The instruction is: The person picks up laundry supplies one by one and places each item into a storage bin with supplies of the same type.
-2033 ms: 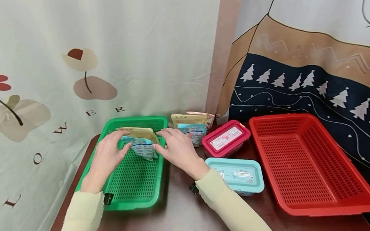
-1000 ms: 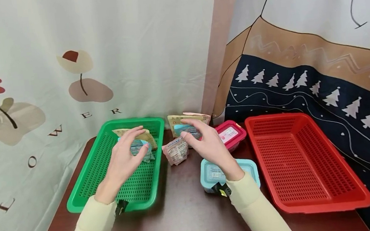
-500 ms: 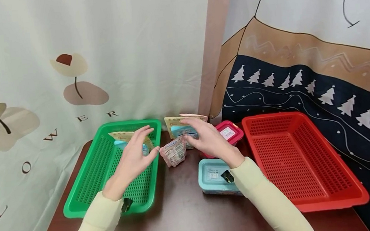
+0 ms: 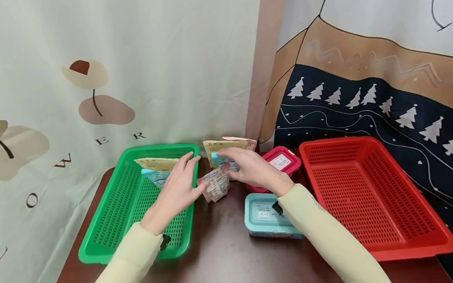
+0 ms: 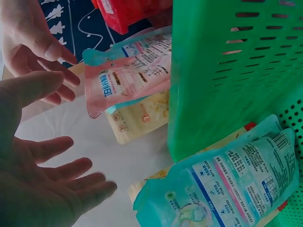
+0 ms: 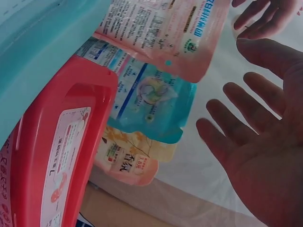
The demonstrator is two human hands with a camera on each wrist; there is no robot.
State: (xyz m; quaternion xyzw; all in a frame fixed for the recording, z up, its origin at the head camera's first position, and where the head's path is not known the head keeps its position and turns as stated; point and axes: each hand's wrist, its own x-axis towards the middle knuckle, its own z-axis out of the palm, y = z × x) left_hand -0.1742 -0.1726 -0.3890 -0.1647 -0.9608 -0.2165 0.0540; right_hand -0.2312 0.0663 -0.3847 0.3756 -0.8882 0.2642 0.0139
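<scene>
A small pink pouch (image 4: 217,187) stands on the table just right of the green basket. My left hand (image 4: 178,186) is over the basket's right rim, near the pouch's left side, fingers extended and apart. On the other side my right hand (image 4: 253,168) is held with spread fingers. Both wrist views show the palms facing the pouch (image 6: 165,35) with a gap between. Behind it stand a blue pouch (image 6: 147,99), a cream pouch (image 4: 223,144) and a pink one (image 6: 135,172). A blue pouch (image 5: 227,184) and a cream pouch (image 4: 155,164) stand inside the green basket (image 4: 99,256).
A pink-red lidded box (image 4: 282,161) and a light blue lidded box (image 4: 263,214) sit right of the pouches, under and beside my right forearm. A red basket (image 4: 357,202) is at the right. A printed curtain (image 4: 172,74) hangs behind the table (image 4: 221,268).
My hands have left the blue pouch in the green basket. The right hand moved right, uncovering the small pink pouch; the left hand then moved right towards that pouch.
</scene>
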